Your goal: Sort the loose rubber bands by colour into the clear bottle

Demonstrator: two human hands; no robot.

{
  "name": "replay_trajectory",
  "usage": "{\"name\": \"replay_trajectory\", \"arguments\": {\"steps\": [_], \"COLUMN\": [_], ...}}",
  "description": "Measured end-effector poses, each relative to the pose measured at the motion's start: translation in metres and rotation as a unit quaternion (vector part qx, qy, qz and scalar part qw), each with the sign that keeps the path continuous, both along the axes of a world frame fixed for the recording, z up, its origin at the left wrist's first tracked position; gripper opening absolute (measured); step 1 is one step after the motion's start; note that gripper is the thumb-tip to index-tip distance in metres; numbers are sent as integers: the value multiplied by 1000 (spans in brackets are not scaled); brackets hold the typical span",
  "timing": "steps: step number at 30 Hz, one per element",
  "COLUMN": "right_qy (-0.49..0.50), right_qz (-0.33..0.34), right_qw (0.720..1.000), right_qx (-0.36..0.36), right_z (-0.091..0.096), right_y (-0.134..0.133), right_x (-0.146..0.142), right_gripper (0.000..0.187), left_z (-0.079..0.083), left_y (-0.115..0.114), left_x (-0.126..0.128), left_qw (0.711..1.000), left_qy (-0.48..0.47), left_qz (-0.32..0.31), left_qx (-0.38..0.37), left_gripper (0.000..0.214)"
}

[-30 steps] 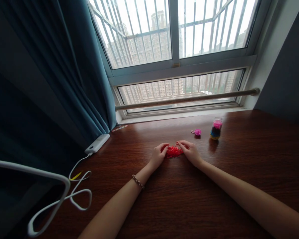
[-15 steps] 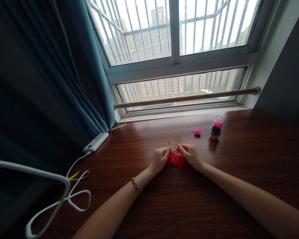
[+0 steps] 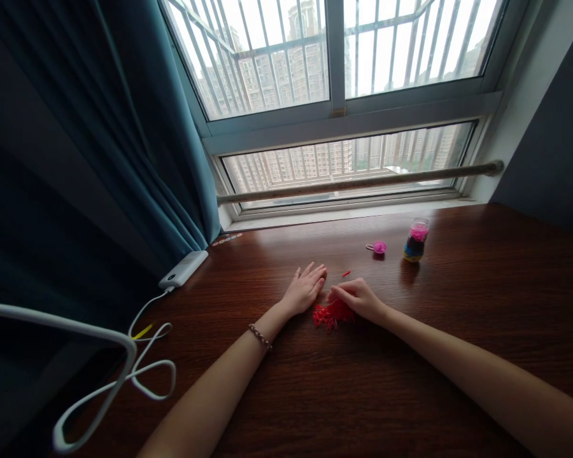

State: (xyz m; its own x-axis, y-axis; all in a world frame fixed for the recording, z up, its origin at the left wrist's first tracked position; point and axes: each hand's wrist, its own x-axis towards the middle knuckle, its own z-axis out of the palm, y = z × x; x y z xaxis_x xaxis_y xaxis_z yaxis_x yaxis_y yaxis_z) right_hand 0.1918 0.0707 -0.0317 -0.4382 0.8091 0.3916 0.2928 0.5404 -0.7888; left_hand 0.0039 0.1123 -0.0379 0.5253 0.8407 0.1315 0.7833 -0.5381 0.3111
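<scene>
A small heap of red rubber bands (image 3: 331,314) lies on the dark wooden table (image 3: 410,369). My left hand (image 3: 305,287) lies flat on the table just left of the heap, fingers stretched out and empty. My right hand (image 3: 358,296) rests over the heap's right side with fingertips pinched together; what they hold is too small to make out. One loose red band (image 3: 346,273) lies a little beyond both hands. A beaded bracelet (image 3: 260,336) is on my left wrist.
A small jar of coloured bands (image 3: 415,240) and its pink lid (image 3: 378,247) stand at the back right. A white power bank (image 3: 183,269) with a looping white cable (image 3: 146,369) lies at the left by the teal curtain (image 3: 138,140).
My left hand has let go of the heap, opened and slid forward flat on the table. The heap has shifted nearer to me under my right hand. The camera tilted slightly.
</scene>
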Motion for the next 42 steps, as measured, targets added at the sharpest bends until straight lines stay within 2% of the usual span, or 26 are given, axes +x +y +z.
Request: {"name": "replay_trajectory", "arguments": {"steps": [3,5,8,12,15,17,20,23,25,27,29,31,34,37,40,42], "right_qy": [42,26,-18,33,51,28,-2,13,34,37,16,-13,-15,38,97,113], "right_qz": [-171,-233,-217,-148,-157,-162,-96,-36,-52,-96,-136,-143,-79,-23,-49,-83], "right_qw": [984,971,975,988,986,986,995,999,998,995,991,989,997,994,985,984], "right_qx": [13,38,49,-35,-26,-2,-4,-29,-31,-14,10,21,-19,-105,-132,-112], "right_z": [-6,-10,-14,-10,-8,-8,-10,-11,-10,-10,-10,-10,-9,-3,9,15], "right_y": [10,18,22,15,12,12,11,8,7,8,9,7,3,2,5,4], "right_x": [4,6,7,5,4,4,2,1,1,2,3,4,3,4,13,24], "right_gripper": [37,30,25,33,33,32,34,38,39,40,40,40,39,43,46,45], "left_z": [3,5,6,8,10,11,12,11,9,7,5,5,6,9,13,15], "left_y": [-4,-6,-10,-12,-14,-16,-18,-17,-16,-15,-17,-21,-30,-37,-40,-41], "left_x": [1,1,-1,-5,-6,-5,-4,-3,-3,-2,-1,1,7,13,16,12], "left_qw": [999,995,970,910,871,858,863,887,918,950,966,973,980,949,903,892], "left_qy": [-34,-94,-234,-401,-470,-481,-465,-435,-383,-289,-187,-135,-180,-296,-383,-402], "left_qz": [-12,-24,-46,2,41,38,20,28,65,119,157,154,78,8,-4,4], "left_qx": [0,1,-47,-103,-138,-174,-196,-154,-78,15,85,108,35,-109,-195,-207], "left_gripper": [42,41,44,47,47,47,49,48,47,45,43,42,42,44,45,44]}}
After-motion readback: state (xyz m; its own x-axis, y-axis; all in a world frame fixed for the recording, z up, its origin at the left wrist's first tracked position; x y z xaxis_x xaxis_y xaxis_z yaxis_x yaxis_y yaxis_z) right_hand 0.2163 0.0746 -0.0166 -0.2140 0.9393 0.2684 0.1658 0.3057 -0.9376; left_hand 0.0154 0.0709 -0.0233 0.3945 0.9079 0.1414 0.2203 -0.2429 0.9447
